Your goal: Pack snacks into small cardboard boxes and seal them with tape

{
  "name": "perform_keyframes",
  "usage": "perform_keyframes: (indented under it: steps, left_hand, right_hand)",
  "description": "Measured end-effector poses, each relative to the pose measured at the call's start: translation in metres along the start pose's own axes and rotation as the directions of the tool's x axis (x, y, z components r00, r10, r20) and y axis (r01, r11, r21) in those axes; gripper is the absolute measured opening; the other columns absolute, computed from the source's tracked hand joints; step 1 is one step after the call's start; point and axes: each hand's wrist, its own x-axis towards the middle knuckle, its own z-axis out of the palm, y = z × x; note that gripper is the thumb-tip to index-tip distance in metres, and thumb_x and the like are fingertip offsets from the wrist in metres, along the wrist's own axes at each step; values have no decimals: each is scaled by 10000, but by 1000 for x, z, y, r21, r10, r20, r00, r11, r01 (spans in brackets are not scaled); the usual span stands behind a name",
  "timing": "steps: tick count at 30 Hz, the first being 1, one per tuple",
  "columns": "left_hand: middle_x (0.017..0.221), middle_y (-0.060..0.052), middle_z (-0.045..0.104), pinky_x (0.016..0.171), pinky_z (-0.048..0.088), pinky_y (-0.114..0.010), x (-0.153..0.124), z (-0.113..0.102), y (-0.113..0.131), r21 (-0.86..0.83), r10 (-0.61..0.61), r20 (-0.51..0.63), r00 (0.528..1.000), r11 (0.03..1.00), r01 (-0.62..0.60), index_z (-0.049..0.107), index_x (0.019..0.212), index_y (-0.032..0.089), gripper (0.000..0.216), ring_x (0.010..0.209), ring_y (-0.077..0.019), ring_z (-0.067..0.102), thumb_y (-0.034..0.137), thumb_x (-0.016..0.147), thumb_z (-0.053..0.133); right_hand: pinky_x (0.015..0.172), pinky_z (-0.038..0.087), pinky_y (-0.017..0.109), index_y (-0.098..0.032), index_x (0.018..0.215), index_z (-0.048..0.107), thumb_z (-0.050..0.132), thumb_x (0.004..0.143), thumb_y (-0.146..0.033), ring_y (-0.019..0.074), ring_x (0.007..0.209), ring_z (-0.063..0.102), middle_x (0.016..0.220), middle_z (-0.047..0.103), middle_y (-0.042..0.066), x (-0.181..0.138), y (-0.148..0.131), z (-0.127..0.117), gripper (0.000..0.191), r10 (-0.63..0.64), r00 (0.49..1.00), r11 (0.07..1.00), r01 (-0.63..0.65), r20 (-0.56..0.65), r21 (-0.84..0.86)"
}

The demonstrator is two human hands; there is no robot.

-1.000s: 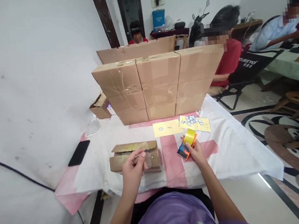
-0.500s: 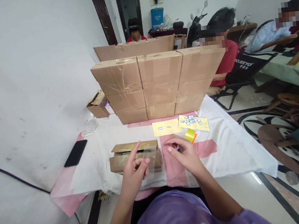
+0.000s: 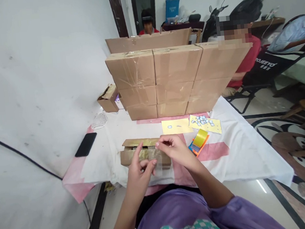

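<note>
A small cardboard box (image 3: 134, 153) lies on the white and pink cloth in front of me, its top flap slightly raised. My left hand (image 3: 139, 169) rests on its front with the forefinger stretched up along the box and the other fingers curled around a strip of clear tape (image 3: 157, 164). My right hand (image 3: 173, 149) pinches the upper end of that tape at the box's right end. A tape dispenser (image 3: 198, 142) with a yellow roll and orange body lies on the cloth to the right, free of both hands.
A wall of stacked taped cartons (image 3: 176, 79) stands at the table's far side. Two yellow sheets (image 3: 191, 125) with small stickers lie before it. A black phone (image 3: 85, 144) and a white mesh object (image 3: 99, 121) sit at left. Other people sit behind and at right.
My right hand let go of the tape dispenser, which now lies on the cloth, and moved left to the box to pinch the tape. My left hand stays on the box.
</note>
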Motion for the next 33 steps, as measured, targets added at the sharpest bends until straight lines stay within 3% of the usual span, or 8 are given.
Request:
perform_keyframes:
  steps: [8,12,15,17,19,25,28,33]
  left_hand:
    - [585,72,635,647,465,-251,3,-5,-7,153,46,16,999,987,-48,269,1583,118,813,569,-128,582,438,927,625]
    - [509,100,574,591,456,-257,9,-17,-21,368,119,-17,993,924,-104,402,1533,164,695,483,-132,544,463,942,616]
    - [690,12,699,680,508,-301,20,-31,-34,591,386,-99,917,764,-257,648,1289,203,395,641,-168,647,422,965,593]
    - [1034,-75,774,879,524,-383,31,-41,-43,729,555,-55,830,590,-347,692,1209,219,303,971,-241,705,384,982,575]
    - [1339,-104,700,1036,462,-464,42,-48,-50,815,596,55,801,437,-380,646,1308,234,348,1272,-303,614,363,996,560]
    - [1439,-108,639,1219,253,-635,57,-52,-66,860,390,178,903,385,-336,486,1491,237,456,1427,-303,514,348,1052,435]
    - [1449,-103,630,1243,157,-686,56,-50,-70,856,363,188,912,396,-334,495,1490,244,449,1447,-299,493,328,1060,395]
    - [1428,-111,645,1259,145,-675,56,-50,-71,863,381,176,908,384,-328,487,1505,234,466,1438,-288,507,325,1056,404]
  right_hand:
    - [582,348,248,-175,699,639,651,883,-414,124,613,471,636,552,-24,6,3,4,301,11,1000,999,-10,22,-42]
    - [637,393,264,-195,722,643,644,889,-400,146,681,517,697,590,-8,10,2,-18,265,-131,941,991,112,-313,-76]
    - [692,405,276,-205,754,654,630,920,-377,152,730,522,740,605,-3,11,-5,-39,239,-227,839,973,179,-495,-143]
    - [674,387,275,-202,719,640,642,916,-351,144,702,493,708,575,-10,9,-13,-44,248,-230,878,970,175,-420,-166]
    - [653,371,274,-196,685,627,659,898,-329,136,676,473,679,549,-16,6,-20,-40,254,-194,943,976,159,-270,-146]
    - [623,370,262,-192,659,662,778,793,-370,116,618,461,630,552,-32,12,-15,-14,251,-38,990,972,4,139,236]
    - [614,376,262,-186,678,693,807,735,-358,119,617,482,645,604,-21,28,10,-2,214,21,995,979,-40,96,201]
    - [616,360,272,-172,686,709,710,788,-305,127,598,482,604,590,-22,50,54,10,168,119,989,978,-132,-86,-164]
